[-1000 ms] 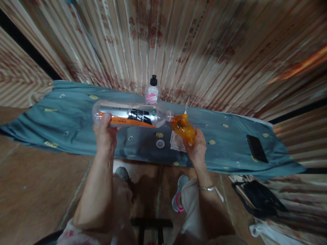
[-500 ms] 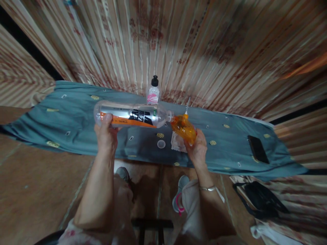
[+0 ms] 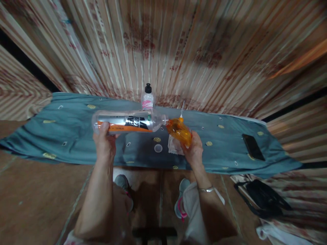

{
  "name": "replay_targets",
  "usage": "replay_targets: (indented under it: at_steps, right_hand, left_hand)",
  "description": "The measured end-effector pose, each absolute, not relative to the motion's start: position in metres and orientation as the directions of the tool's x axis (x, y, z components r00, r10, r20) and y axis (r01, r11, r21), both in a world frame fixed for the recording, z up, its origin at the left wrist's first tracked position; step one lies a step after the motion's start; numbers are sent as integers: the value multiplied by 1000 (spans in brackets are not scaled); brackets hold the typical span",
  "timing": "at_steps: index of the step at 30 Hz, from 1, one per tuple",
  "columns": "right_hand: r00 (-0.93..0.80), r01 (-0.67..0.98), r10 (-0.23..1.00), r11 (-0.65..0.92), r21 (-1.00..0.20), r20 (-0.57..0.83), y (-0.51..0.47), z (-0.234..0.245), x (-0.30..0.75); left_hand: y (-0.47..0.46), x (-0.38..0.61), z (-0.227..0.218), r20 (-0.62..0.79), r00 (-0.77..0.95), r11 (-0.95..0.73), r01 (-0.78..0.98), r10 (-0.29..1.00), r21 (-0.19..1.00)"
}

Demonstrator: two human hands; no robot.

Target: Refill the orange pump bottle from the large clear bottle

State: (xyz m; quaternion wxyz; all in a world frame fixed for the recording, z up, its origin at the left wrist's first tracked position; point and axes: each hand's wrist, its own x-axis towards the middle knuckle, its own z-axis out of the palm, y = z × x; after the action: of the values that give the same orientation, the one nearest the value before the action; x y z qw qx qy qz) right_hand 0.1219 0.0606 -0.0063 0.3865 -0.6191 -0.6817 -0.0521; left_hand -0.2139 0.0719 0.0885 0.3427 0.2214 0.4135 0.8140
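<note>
My left hand point(image 3: 105, 145) grips the base end of a large clear plastic bottle point(image 3: 122, 123) with a silver, orange and black label. The bottle lies nearly level above the table, its neck pointing right. My right hand point(image 3: 194, 149) is closed around a translucent orange bottle point(image 3: 178, 131), tilted with its upper end toward my left. The clear bottle's mouth meets the orange bottle's end; whether liquid passes is too small to tell. Below them lie a small round translucent cap point(image 3: 158, 148) and a folded pale cloth point(image 3: 175, 145). Just behind is an orange-based piece with a thin pale tip point(image 3: 181, 115).
A clear bottle with a black cap and pink label point(image 3: 148, 98) stands at the back of the table covered in teal cloth point(image 3: 143, 156). A black phone point(image 3: 253, 147) lies at the right. Pleated curtains point(image 3: 158, 51) hang behind; a black bag point(image 3: 264, 197) is lower right.
The view has shifted slightly, so the table sits a little lower and further left. Both hands keep their holds, and the two bottles stay mouth to mouth.
</note>
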Motion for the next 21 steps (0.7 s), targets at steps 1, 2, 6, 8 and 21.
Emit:
replay_targets:
  at_steps: [1, 2, 6, 8, 21]
  right_hand:
    - [69, 882, 806, 225, -413, 588, 61, -6, 121]
    - [71, 880, 809, 224, -418, 584, 61, -5, 121]
    - [70, 869, 814, 234, -436, 576, 63, -6, 121]
    - [83, 866, 804, 234, -441, 588, 63, -7, 121]
    - [153, 839, 791, 213, -501, 593, 61, -8, 123]
  left_hand:
    - [72, -214, 89, 70, -667, -420, -380, 742, 825]
    - [72, -214, 89, 64, -665, -416, -385, 744, 824]
    - [71, -214, 89, 57, -644, -393, -392, 763, 832]
    - [71, -215, 88, 47, -633, -371, -391, 772, 842]
    - [67, -205, 87, -43, -561, -282, -480, 827, 831]
